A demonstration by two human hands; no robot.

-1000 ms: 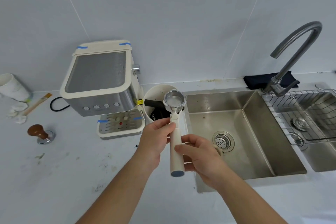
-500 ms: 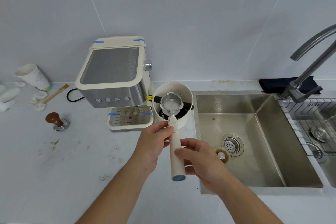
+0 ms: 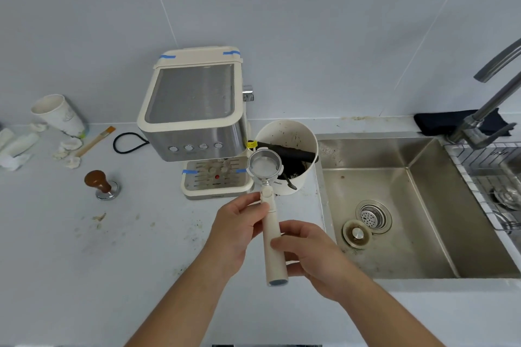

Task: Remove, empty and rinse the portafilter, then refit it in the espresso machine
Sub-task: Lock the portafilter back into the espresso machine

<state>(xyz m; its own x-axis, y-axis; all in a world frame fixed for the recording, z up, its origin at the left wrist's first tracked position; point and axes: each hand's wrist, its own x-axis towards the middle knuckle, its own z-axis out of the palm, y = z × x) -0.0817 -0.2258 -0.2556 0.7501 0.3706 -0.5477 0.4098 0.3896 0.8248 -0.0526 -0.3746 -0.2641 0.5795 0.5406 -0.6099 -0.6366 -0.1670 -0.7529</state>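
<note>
Both hands grip the cream-handled portafilter with its round steel basket [image 3: 265, 167]: the right hand [image 3: 308, 252] wraps the handle's lower half, the left hand [image 3: 236, 229] pinches its neck. It is held above the counter edge beside the stainless sink [image 3: 423, 234]. Its basket sits in front of the white knock-box tub [image 3: 296, 132], just right of the cream-and-steel espresso machine [image 3: 194, 121], with bare grey countertop [image 3: 84, 248] to the left.

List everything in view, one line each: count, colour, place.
espresso machine: 1, cream and steel, counter centre
knock box: 1, cream, right of machine
portafilter: 1, steel basket, cream handle, held before machine
tamper: 1, brown, counter left
paper cup: 1, white, far left
brush: 1, wooden, beside cup
sink: 1, steel, right
sink stopper: 1, in sink
faucet: 1, grey, far right
cloth: 1, dark, behind sink
left hand: upper handle
right hand: lower handle
</note>
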